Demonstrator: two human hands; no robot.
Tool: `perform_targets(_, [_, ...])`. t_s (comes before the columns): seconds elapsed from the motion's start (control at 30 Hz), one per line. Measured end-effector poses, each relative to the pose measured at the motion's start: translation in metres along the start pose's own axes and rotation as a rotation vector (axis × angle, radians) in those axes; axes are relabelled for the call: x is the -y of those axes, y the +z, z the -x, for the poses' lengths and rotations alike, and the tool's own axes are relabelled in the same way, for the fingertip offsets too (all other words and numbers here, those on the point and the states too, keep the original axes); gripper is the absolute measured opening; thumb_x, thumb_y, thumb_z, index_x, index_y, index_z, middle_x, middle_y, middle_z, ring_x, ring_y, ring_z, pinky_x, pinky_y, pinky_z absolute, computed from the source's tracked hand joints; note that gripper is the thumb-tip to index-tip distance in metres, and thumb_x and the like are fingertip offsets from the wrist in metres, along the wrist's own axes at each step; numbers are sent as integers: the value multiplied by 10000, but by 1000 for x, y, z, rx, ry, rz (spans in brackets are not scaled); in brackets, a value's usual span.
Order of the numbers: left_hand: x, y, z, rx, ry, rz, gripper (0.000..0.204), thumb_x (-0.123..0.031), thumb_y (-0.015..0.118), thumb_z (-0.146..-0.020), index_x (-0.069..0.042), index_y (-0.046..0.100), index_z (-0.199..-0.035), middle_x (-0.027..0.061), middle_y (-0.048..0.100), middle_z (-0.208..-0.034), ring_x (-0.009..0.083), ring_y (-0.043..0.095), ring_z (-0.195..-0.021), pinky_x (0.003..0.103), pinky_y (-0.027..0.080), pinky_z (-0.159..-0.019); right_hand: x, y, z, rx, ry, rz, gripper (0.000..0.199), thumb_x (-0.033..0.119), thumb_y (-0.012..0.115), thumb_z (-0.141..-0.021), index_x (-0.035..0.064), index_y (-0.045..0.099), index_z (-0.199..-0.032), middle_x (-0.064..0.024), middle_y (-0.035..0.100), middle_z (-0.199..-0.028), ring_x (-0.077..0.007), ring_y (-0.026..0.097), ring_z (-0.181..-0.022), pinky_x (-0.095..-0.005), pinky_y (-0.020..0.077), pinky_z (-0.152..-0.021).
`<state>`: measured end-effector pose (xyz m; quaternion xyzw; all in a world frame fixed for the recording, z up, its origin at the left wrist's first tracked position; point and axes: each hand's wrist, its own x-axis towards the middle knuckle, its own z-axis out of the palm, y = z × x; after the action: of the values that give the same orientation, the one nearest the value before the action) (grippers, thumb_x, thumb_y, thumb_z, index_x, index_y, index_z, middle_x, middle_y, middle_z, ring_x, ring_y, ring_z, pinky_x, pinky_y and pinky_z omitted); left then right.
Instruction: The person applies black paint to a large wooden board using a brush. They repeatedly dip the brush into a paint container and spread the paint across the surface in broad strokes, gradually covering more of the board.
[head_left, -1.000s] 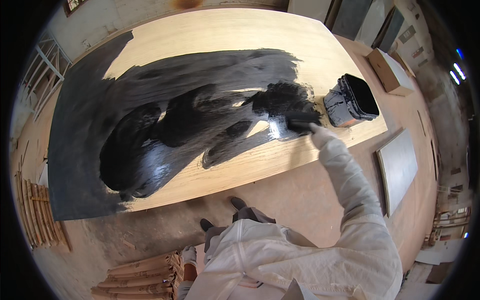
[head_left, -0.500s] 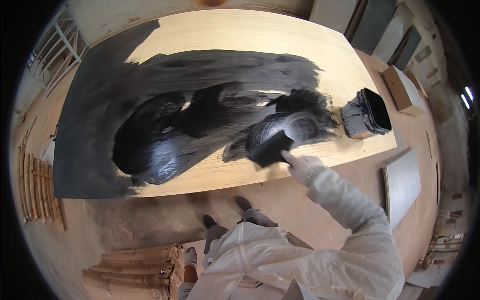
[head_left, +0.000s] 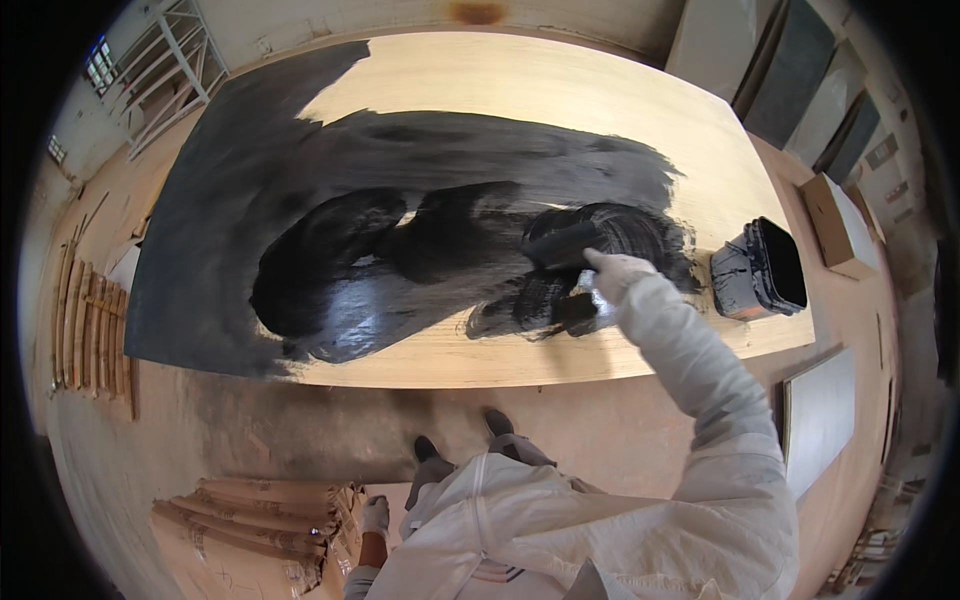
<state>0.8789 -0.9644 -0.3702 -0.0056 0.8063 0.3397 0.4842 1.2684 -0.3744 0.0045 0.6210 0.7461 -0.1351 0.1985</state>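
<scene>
The right hand (head_left: 618, 272) grips a black brush (head_left: 563, 243) on the wet paint (right of centre) of the board (head_left: 520, 80); the left hand (head_left: 375, 515) hangs loosely curled, empty, near the floor. A bucket (head_left: 760, 268) sits right.

Workshop, large plywood sheet (head_left: 560, 90), stacked boards (head_left: 790, 80), paint bucket (head_left: 765, 270)

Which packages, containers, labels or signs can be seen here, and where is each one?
Black rectangular paint tub: on the right end of the wooden board, smeared sides.
Flat brown cardboard box: on the floor right of the board.
Stack of brown paper sacks: on the floor, lower left, near the gloved left hand.
No signs or screens.
</scene>
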Motion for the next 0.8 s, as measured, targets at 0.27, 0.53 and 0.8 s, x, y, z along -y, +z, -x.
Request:
perform_targets(0.27, [3, 37, 14, 17, 90, -250, 231, -155, 655, -999, -4, 742, -1150, 53, 719, -905, 146, 638, -734, 292, 524, -647, -1, 8, -63, 14, 40, -109, 422, 368, 494, -1117, 147, 634, -1448, -149, 765, -1231, -321, 721, -1179, -400, 536, -1068])
perform_targets(0.53, [46, 47, 38, -58, -39, -131, 285, -178, 671, -969, 4, 777, -1161, 98, 765, -948, 177, 689, -801, 327, 547, -719, -105, 54, 57, -50, 99, 31, 533, 337, 540, -1065, 237, 527, -1588, -203, 766, -1220, -396, 721, -1173, -490, 547, -1036])
perform_targets(0.8, [48, 44, 49, -128, 25, -240, 332, -207, 659, -963, 14, 786, -1175, 97, 774, -904, 185, 703, -787, 333, 557, -716, 66, -12, -88, -143, -263, 13, 576, 185, 523, -1015, 223, 528, -1590, -199, 719, -1360, -357, 679, -1294, -454, 530, -1097])
